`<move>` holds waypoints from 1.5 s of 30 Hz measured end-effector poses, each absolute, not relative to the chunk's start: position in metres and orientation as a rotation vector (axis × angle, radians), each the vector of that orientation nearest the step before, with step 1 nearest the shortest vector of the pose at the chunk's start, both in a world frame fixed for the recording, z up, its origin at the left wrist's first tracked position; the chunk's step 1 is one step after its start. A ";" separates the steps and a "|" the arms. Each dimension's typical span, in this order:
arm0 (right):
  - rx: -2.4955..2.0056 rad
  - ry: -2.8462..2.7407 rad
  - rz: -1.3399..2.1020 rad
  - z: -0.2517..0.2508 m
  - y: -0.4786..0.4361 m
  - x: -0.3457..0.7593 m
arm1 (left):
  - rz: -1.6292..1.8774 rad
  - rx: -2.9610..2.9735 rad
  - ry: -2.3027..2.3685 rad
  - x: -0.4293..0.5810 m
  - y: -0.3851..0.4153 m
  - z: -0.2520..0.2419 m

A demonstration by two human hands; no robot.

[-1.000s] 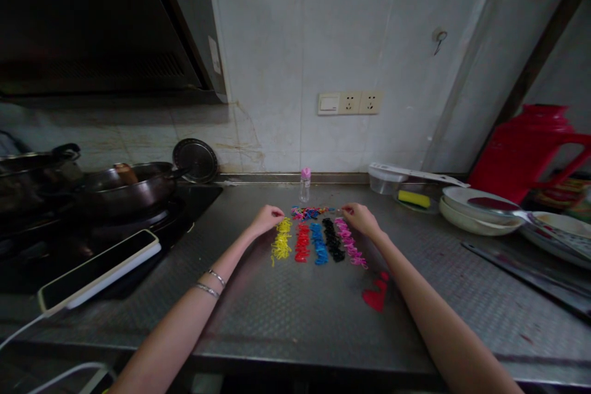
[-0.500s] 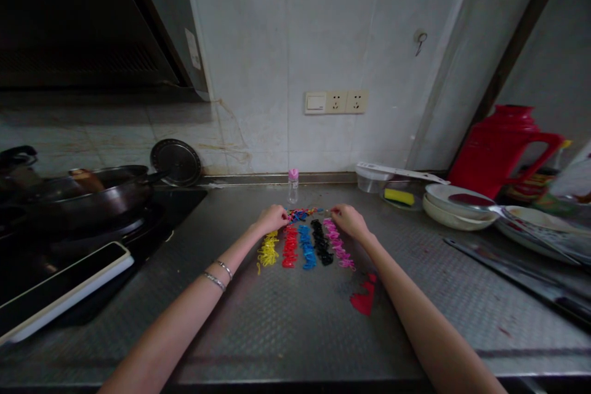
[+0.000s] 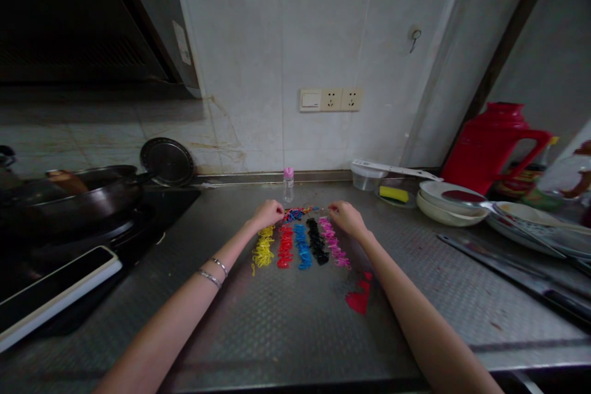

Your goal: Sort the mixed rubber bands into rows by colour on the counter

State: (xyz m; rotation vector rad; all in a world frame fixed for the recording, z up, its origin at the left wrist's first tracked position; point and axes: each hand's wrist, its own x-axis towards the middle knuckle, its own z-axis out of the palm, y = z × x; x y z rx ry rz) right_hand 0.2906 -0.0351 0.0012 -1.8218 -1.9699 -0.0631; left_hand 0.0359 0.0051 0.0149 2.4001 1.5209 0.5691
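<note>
A bare forearm reaches in from each side over the surface [image 3: 286,345], a sheet of grey steel embossed with a fine dotted grain. Two thin metal bangles [image 3: 213,269] circle the left wrist. A flat red scrap [image 3: 357,300] lies on the steel just beside the right forearm.

Beyond it are small elastic bands sorted into five short, loopy rows set side by side. From left to right they are yellow [image 3: 263,249], red [image 3: 285,246], blue [image 3: 301,246], black [image 3: 316,241] and pink [image 3: 333,241]. At the far end of the rows lies a mixed heap [image 3: 298,214] of tangled bands.

The left hand [image 3: 268,214] rests at the heap's left edge, above the yellow row, with its fingers curled in. The right hand [image 3: 346,218] sits at the heap's right end, above the pink row, curled the same way. The view is too small to tell whether either hand grips a band.

Just behind the heap stands a small clear bottle [image 3: 288,183] with a pink cap.

On the left, a phone [image 3: 50,292] with a white rim lies on a black hob. A dark wok [image 3: 87,194] and a round metal lid [image 3: 167,162] are beyond it.

On the right are stacked white bowls [image 3: 450,208], a yellow sponge [image 3: 393,194], a clear tub [image 3: 367,178] and a glossy red jug [image 3: 494,144].

On the tiled wall are a cream socket plate [image 3: 330,99] and a sticker [image 3: 181,43] whose print is too small to read.
</note>
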 end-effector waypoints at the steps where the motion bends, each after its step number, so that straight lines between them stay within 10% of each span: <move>1: -1.820 -1.969 -0.064 0.001 -0.035 0.291 | 0.588 2.402 1.506 0.039 0.006 0.016; 16: -1.837 -1.936 -0.063 -0.002 -0.032 0.302 | 0.590 2.573 1.153 0.135 0.008 0.002; 45: -1.656 -2.095 0.005 0.005 -0.023 0.270 | 1.248 1.776 1.567 -0.038 0.054 -0.036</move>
